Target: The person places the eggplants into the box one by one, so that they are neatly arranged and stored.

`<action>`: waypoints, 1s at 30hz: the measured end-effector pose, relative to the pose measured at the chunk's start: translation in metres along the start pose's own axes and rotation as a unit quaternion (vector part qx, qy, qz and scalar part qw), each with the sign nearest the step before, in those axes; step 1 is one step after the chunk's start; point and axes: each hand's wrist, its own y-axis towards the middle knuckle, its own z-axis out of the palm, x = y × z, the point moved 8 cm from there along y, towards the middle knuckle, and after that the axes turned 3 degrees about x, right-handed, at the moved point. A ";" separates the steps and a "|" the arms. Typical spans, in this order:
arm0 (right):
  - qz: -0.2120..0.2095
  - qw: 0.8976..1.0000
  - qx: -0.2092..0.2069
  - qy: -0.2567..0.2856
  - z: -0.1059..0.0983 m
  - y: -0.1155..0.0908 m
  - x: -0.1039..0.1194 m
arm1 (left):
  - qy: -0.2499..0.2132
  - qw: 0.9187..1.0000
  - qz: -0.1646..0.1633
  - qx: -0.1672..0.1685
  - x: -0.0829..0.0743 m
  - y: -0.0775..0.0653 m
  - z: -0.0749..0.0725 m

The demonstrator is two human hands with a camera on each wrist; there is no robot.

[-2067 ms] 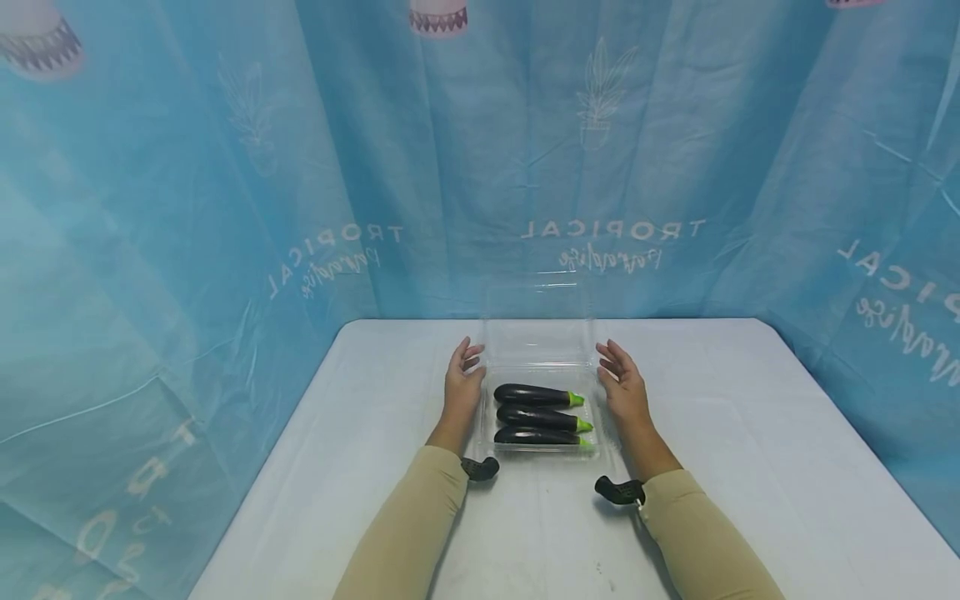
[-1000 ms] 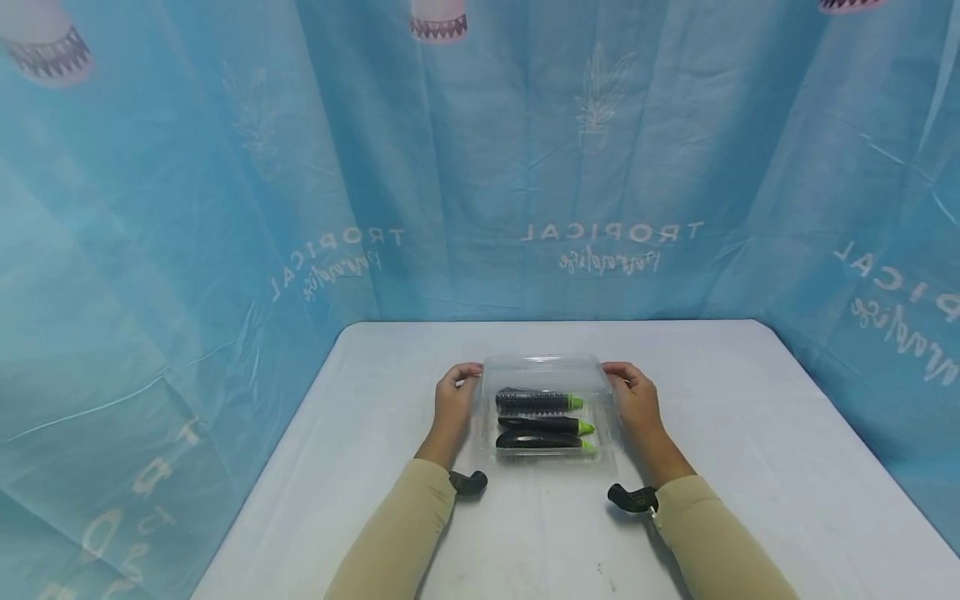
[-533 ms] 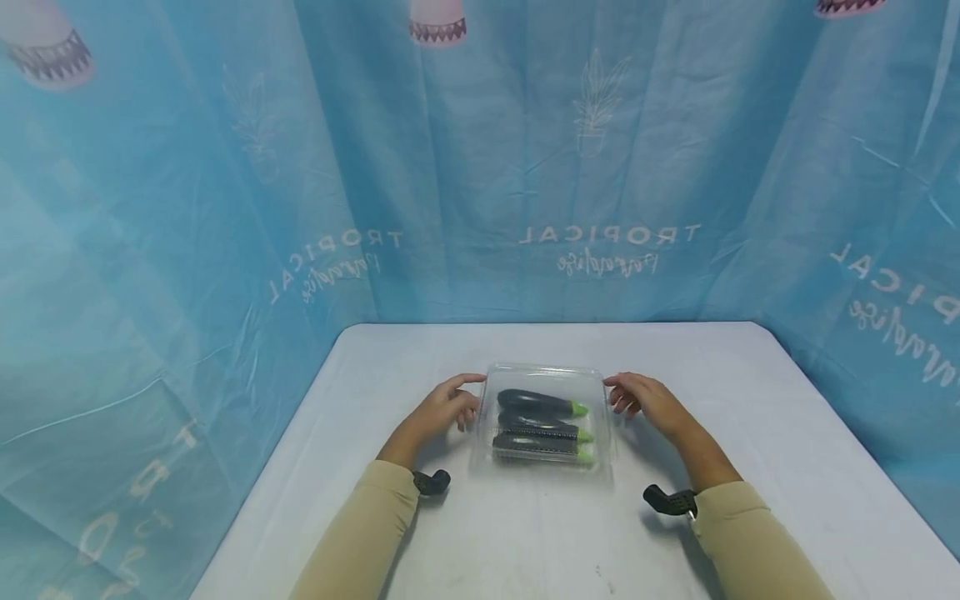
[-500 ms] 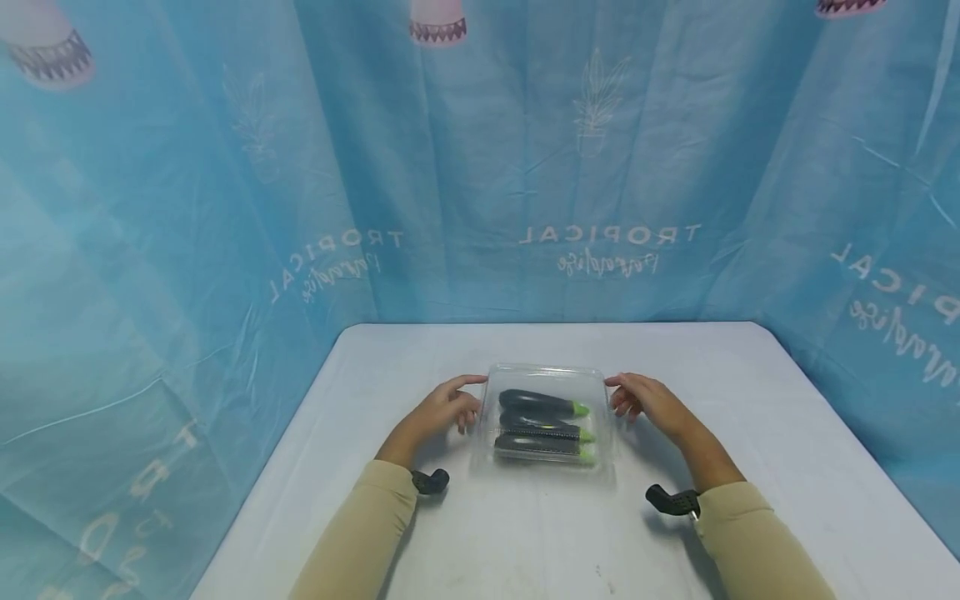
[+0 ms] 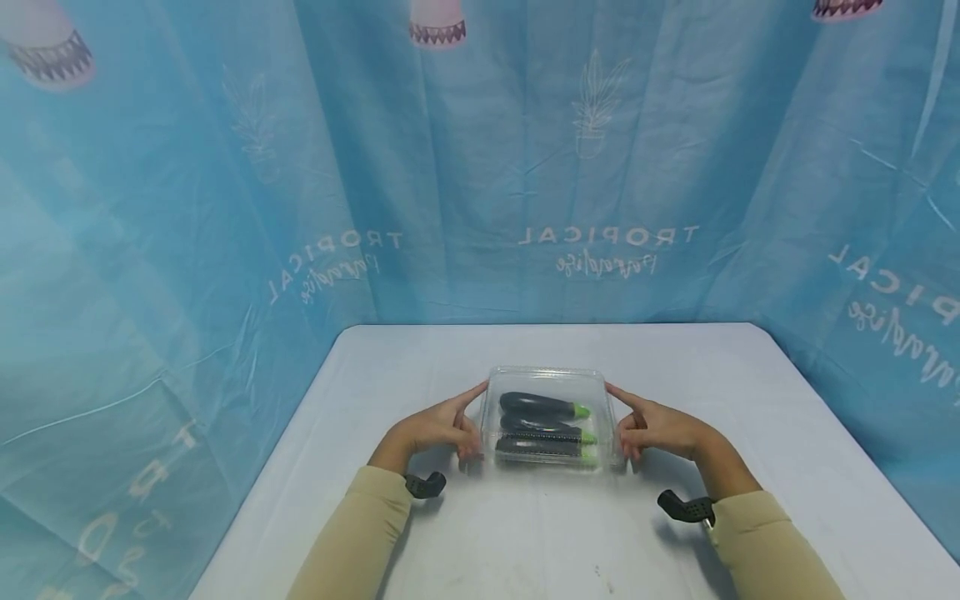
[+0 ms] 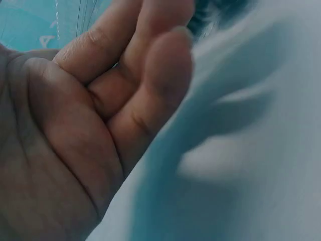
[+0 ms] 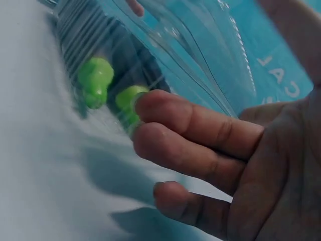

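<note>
In the head view a clear plastic clamshell box [image 5: 551,380] lies on the table with its lid down over three dark eggplants [image 5: 538,406] with green stem ends. My left hand [image 5: 429,427] is at its left side, the index finger stretched to the far left corner. Mirroring it, my right hand [image 5: 666,428] reaches an index finger to the far right corner, other fingers beside the right wall. The right wrist view shows green stem ends [image 7: 95,80] through the plastic. In the left wrist view the fingers bend loosely above the tabletop. Whether the lid is latched cannot be seen.
A white-covered table [image 5: 420,350] bears the box near its far half. Blue printed curtains [image 5: 480,183] enclose the back and both sides. A black wrist mount [image 5: 426,485] sticks out from the left sleeve, and another mount [image 5: 686,507] from the right.
The raised lid has come down over the eggplants. Both hands let go of its edges, moved apart and nearer the body, and now stretch index fingers to the far corners.
</note>
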 end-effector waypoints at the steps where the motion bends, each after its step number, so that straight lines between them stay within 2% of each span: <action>1: 0.000 1.000 0.004 0.005 0.002 0.000 0.000 | -0.002 1.000 -0.003 0.002 0.000 0.000 0.002; 5: 0.000 0.998 0.015 0.054 0.012 0.002 0.000 | -0.006 1.000 -0.013 0.001 0.001 0.000 0.006; 9: -0.004 0.997 0.024 0.076 0.018 0.001 0.000 | -0.015 1.000 -0.017 -0.003 0.002 -0.001 0.009; 14: -0.012 0.996 0.028 0.084 0.021 0.000 0.001 | -0.038 0.999 -0.026 -0.010 0.005 0.000 0.011; 19: 0.003 0.996 0.017 0.085 0.022 -0.001 0.002 | -0.070 0.997 -0.026 -0.001 0.005 0.000 0.012; 30: 0.012 0.996 0.010 0.091 0.025 -0.002 0.002 | -0.080 0.996 -0.021 0.013 -0.003 -0.002 0.017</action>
